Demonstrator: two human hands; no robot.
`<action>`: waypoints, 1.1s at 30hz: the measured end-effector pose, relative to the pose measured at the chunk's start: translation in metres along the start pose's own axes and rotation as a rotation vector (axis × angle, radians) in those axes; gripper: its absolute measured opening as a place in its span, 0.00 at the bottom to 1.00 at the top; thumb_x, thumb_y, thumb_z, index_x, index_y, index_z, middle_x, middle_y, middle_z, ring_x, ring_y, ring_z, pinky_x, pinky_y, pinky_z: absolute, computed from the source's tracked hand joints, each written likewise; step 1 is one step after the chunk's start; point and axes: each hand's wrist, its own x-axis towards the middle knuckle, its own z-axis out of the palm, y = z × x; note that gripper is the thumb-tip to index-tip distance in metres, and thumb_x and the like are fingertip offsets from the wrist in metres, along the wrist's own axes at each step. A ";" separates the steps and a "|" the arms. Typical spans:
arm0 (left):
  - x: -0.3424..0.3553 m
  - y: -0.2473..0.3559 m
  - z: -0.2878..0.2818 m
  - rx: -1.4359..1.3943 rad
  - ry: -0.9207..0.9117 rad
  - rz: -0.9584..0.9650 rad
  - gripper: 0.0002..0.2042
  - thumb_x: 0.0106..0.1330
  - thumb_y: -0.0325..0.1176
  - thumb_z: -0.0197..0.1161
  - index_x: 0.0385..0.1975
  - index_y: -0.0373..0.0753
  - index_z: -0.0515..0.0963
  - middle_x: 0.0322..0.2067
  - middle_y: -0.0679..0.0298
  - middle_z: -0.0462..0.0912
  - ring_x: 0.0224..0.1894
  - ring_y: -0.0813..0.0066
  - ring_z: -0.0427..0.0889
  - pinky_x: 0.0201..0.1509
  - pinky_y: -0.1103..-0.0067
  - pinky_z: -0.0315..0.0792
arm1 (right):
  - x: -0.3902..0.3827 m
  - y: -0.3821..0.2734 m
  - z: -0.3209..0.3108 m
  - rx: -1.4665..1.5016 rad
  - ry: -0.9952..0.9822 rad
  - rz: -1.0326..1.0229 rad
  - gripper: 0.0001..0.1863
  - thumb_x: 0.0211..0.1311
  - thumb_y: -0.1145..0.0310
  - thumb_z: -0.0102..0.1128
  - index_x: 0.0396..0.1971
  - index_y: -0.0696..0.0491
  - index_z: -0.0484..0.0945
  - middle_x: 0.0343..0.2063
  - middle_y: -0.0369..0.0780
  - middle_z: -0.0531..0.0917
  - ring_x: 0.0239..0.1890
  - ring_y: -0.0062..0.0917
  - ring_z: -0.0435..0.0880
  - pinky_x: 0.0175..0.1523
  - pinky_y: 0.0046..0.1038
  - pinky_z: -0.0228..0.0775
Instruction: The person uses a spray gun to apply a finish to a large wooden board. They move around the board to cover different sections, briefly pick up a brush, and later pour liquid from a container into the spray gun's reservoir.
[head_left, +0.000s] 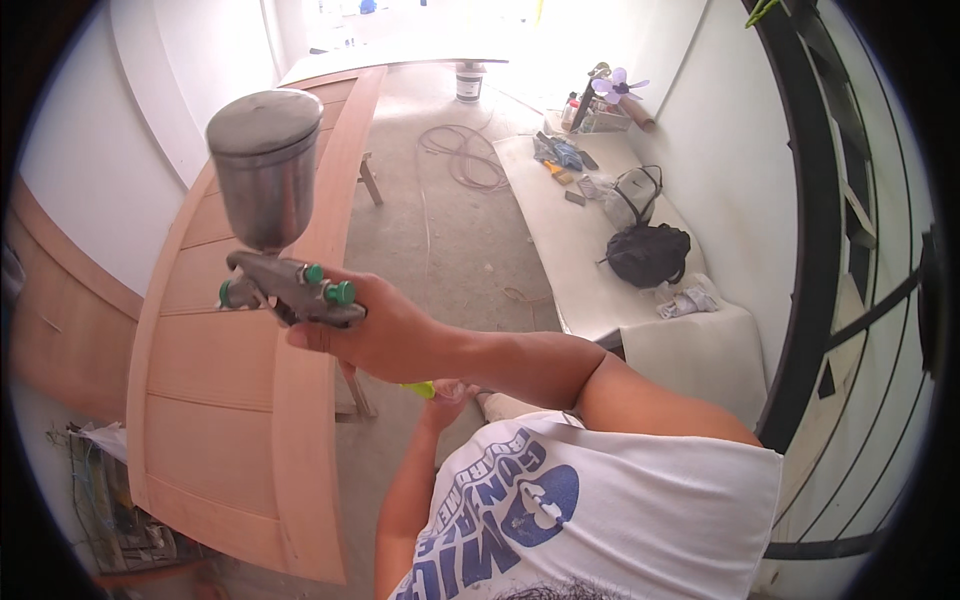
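Observation:
My right hand (pixel 375 325) is closed around the handle of a metal spray gun (pixel 300 285) with green knobs. A lidded silver paint cup (pixel 265 175) stands upright on top of the gun. Both are held above a pale reddish wooden panelled door (pixel 215 345), which lies raised on wooden trestles. Lower down, close to my body, my left hand (pixel 450 402) is closed at a bright yellow-green thing (pixel 418 389). My right arm partly hides that hand, and the thing's kind is unclear.
Another wooden panel (pixel 75 320) leans at the left wall. A hose (pixel 465 160) lies coiled on the concrete floor, near a white bucket (pixel 468 82). On the right, a covered bench (pixel 560 260) carries a black bag (pixel 648 253), a grey bag (pixel 633 195) and tools. Dark metal railing curves beyond it.

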 end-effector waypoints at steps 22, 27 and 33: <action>0.089 -0.196 -0.048 0.512 0.194 -1.375 0.27 0.68 0.55 0.58 0.36 0.31 0.85 0.35 0.35 0.83 0.45 0.37 0.84 0.47 0.52 0.77 | 0.279 0.008 -0.544 -0.284 0.519 0.024 0.17 0.65 0.68 0.67 0.50 0.59 0.81 0.42 0.39 0.88 0.39 0.19 0.87 0.26 0.20 0.77; 0.234 -0.253 -0.082 0.427 0.168 -1.391 0.26 0.68 0.57 0.60 0.35 0.35 0.87 0.30 0.42 0.86 0.42 0.42 0.87 0.48 0.57 0.79 | 0.341 0.023 -0.641 -0.310 0.553 0.046 0.18 0.65 0.68 0.67 0.52 0.60 0.80 0.40 0.41 0.88 0.39 0.22 0.88 0.23 0.19 0.75; 0.398 -0.348 -0.113 0.284 -0.069 -1.389 0.29 0.68 0.62 0.57 0.41 0.38 0.87 0.35 0.45 0.87 0.45 0.47 0.87 0.51 0.59 0.78 | 0.463 0.041 -0.769 -0.307 0.560 -0.027 0.25 0.65 0.62 0.69 0.57 0.59 0.76 0.43 0.44 0.86 0.41 0.26 0.88 0.20 0.18 0.71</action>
